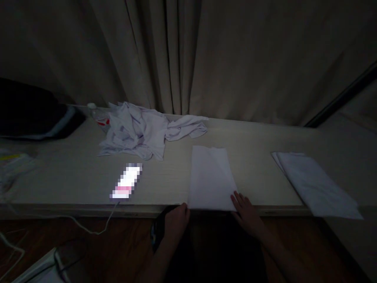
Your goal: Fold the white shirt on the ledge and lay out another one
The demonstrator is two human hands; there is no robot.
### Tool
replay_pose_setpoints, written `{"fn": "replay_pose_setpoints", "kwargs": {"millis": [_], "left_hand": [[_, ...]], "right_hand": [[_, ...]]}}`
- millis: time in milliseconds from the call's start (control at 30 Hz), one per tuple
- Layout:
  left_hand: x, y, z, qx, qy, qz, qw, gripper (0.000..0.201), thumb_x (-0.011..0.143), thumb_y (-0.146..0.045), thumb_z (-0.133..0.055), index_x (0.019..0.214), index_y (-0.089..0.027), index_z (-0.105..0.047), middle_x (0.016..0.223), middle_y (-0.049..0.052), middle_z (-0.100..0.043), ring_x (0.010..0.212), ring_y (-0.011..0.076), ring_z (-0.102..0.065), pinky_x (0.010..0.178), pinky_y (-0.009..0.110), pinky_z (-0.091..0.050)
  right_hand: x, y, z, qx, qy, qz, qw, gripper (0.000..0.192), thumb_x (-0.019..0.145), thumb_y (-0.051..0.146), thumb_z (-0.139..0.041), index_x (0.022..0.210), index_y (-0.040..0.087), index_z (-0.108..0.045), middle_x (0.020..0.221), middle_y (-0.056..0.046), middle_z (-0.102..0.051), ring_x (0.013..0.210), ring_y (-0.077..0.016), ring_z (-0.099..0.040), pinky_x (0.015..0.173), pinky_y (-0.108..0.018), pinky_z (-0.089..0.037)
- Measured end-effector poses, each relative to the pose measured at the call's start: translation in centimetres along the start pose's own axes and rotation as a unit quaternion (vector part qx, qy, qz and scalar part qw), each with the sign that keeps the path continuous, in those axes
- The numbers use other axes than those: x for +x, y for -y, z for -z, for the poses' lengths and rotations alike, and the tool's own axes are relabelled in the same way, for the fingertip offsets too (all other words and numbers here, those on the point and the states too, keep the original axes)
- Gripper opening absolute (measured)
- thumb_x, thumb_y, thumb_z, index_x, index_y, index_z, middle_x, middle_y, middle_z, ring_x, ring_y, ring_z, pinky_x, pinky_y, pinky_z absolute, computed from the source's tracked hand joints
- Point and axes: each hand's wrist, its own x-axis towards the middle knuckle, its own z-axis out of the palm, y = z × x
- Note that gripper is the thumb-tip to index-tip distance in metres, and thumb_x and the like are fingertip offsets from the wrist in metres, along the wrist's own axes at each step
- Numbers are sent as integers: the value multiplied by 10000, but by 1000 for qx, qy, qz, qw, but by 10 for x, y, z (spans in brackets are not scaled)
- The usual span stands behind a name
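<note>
Two bare hands rest at the near edge of a pale tabletop [265, 137] in a dim room, on either side of a folded white cloth [211, 179]. The cloth lies flat as a tall, narrow rectangle, smooth-faced, its bottom edge flush with the tabletop's front lip. The left hand [176, 222] sits curled at the cloth's lower left corner, its grip loosely together and touching the corner at most (the light is too poor to tell whether it pinches fabric). The right hand [246, 212] lies with fingers spread flat, tips on the lower right corner, clamped on nothing. Bare surface runs on both sides of the cloth. Further right, well apart, a second folded cloth [316, 182] lies angled, its near corner overhanging the edge. Behind and to the left sits a crumpled heap of white garments [141, 131], with a lit phone [127, 182] near the front edge. Curtains [206, 55] hang close behind.
</note>
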Motion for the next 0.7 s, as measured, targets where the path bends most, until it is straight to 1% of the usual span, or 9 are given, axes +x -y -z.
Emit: {"fn": "replay_pose_setpoints", "kwargs": {"millis": [100,167,200,267,333,433,500,600,700], "left_hand": [[-4,0,2,-48,5,5,999,333,894,-309,-306,1008,-169,-585,1011,160,-683,1002,280,-624,883,434,-427],[-6,3,3,-109,30,11,994,314,885,-313,-344,1057,-181,-572,1053,133,-679,1027,252,-623,910,409,-442],[-6,6,4,-145,54,19,988,311,878,-316,-363,1079,-185,-561,1056,117,-681,976,230,-647,873,383,-477],[-5,12,5,-218,109,50,969,340,882,-345,-346,1106,-174,-536,1044,105,-686,792,187,-689,710,333,-545],[-3,16,6,-282,147,86,944,424,903,-411,-257,1128,-152,-507,1061,124,-676,656,162,-687,556,302,-552],[0,15,9,-346,159,115,917,529,888,-538,-235,1137,-146,-489,1131,152,-643,626,146,-681,486,270,-540],[2,11,10,-369,159,126,907,561,854,-597,-304,1112,-142,-505,1127,159,-643,600,137,-669,468,257,-530],[3,6,10,-386,156,132,899,612,797,-669,-373,1062,-142,-538,1085,150,-660,608,135,-661,484,252,-525],[4,4,9,-413,162,137,886,650,741,-709,-440,1048,-147,-552,1028,131,-678,615,136,-653,503,255,-516]], "right_hand": [[-4,8,-2,31,-28,-28,999,582,919,359,-402,1454,190,-247,1534,-143,-233,1401,-276,-234,1112,-514,-282],[-8,14,1,78,-58,-79,992,566,920,343,-372,1438,135,-278,1531,-175,-225,1398,-267,-243,1107,-481,-300],[-10,15,3,106,-71,-113,985,556,919,346,-356,1420,111,-310,1514,-190,-263,1385,-264,-276,1100,-466,-314],[-12,16,11,162,-77,-194,964,531,910,379,-341,1342,82,-425,1406,-212,-436,1300,-269,-414,1065,-448,-360],[-9,15,20,215,-50,-266,938,503,896,431,-339,1199,96,-560,1221,-196,-600,1153,-275,-545,1010,-440,-405],[2,13,31,297,9,-323,899,515,896,486,-289,1006,137,-651,1054,-154,-683,1009,-259,-621,925,-405,-449],[9,14,35,309,37,-335,889,528,899,515,-274,893,154,-660,958,-142,-704,932,-257,-643,870,-389,-463],[15,16,36,303,50,-365,879,482,888,546,-333,795,172,-622,802,-113,-704,779,-235,-658,753,-346,-481],[17,18,36,377,79,-392,836,496,906,548,-299,725,184,-583,602,-50,-642,550,-173,-619,556,-272,-462]]}}
